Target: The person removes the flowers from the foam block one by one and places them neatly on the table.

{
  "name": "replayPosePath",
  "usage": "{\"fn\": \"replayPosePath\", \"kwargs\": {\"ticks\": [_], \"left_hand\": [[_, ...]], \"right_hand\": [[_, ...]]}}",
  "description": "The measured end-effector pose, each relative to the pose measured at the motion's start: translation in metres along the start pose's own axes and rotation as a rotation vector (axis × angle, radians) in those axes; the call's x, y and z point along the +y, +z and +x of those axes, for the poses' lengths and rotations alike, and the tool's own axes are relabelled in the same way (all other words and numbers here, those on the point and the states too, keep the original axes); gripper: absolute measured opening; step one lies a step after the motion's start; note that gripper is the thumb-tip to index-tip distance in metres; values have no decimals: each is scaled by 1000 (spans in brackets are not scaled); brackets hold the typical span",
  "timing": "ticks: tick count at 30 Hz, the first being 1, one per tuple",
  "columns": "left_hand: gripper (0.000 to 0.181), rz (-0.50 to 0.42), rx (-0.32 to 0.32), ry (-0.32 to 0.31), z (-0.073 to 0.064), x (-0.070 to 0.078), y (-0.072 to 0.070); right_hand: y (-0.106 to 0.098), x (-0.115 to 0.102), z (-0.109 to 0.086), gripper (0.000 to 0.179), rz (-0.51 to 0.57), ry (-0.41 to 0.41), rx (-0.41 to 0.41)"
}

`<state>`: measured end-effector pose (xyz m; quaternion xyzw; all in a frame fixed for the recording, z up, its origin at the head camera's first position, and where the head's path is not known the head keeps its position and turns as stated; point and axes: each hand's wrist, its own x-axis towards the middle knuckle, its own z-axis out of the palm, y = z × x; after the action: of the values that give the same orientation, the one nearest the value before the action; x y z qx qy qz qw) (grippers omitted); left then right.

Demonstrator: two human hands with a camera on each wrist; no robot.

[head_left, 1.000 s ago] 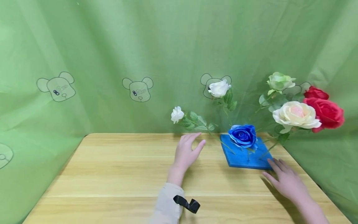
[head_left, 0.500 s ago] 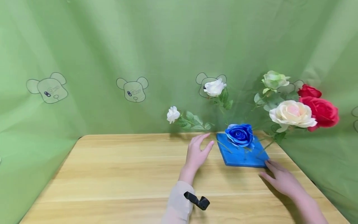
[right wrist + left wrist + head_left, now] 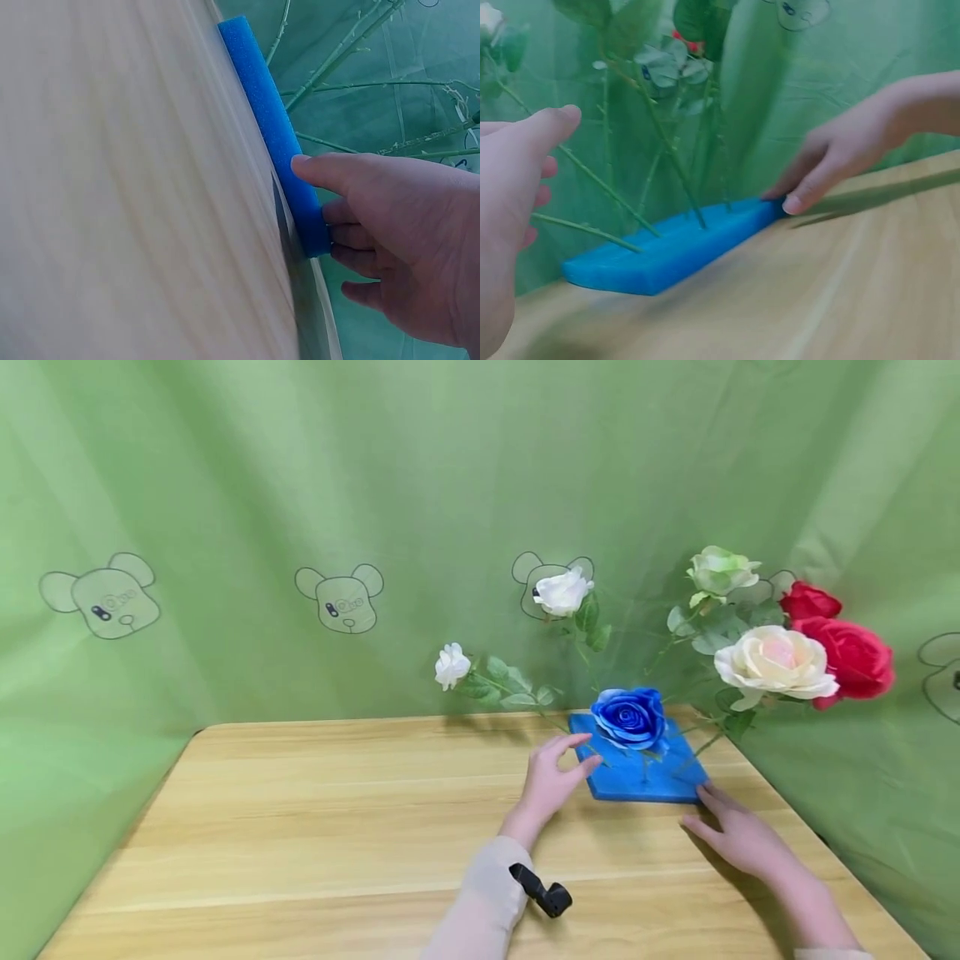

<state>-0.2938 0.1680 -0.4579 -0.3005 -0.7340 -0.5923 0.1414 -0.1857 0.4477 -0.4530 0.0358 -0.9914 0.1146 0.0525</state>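
A blue foam block (image 3: 622, 790) lies at the table's right rear with artificial roses stuck in it. Lowest stands a blue rose (image 3: 630, 720); a cream rose (image 3: 776, 662) and a larger red rose (image 3: 858, 660) lean right. Two white roses, one small and low (image 3: 452, 667), one taller (image 3: 564, 593), lean left. My left hand (image 3: 551, 783) hovers at the block's left edge, thumb and fingers apart, overlapping a stem in the head view. My right hand (image 3: 397, 225) touches the block's right front corner, thumb on the front face, extended fingers at the end.
A pale green rose (image 3: 722, 572) and a smaller red rose (image 3: 810, 600) rise at the back right. Green cloth with printed bear faces (image 3: 345, 602) hangs behind the wooden table (image 3: 300, 827). A black wrist mount (image 3: 542, 890) sits on the left sleeve.
My left hand has moved right, from beside the block up to its left edge. The right hand stays at the block's corner. The head view has shifted slightly.
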Motion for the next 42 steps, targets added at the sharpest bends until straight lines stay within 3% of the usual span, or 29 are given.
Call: {"fn": "replayPosePath", "kwargs": {"ticks": [4, 8, 12, 20, 23, 31, 36, 42], "left_hand": [[43, -129, -68, -161, -4, 0, 9], [40, -273, -64, -258, -8, 4, 21], [34, -360, -52, -304, -12, 8, 35], [30, -395, -54, -309, -21, 20, 64], [28, -377, -54, -339, -24, 24, 75], [30, -104, -88, -362, -29, 31, 97], [34, -83, -44, -381, -29, 31, 106], [44, -88, -69, -380, -26, 28, 109]], "right_hand": [[-2, -4, 0, 73, 1, 3, 0], [-4, -6, -1, 73, 0, 10, -8], [-4, -5, 0, 74, 0, 12, -15], [-3, 0, 0, 72, 14, 6, -6], [-2, 2, 0, 72, 16, 5, -2], [1, 4, 2, 71, 2, 6, 7], [2, 5, 1, 70, 12, -2, 19], [4, 8, 0, 69, 23, -1, 26]]}}
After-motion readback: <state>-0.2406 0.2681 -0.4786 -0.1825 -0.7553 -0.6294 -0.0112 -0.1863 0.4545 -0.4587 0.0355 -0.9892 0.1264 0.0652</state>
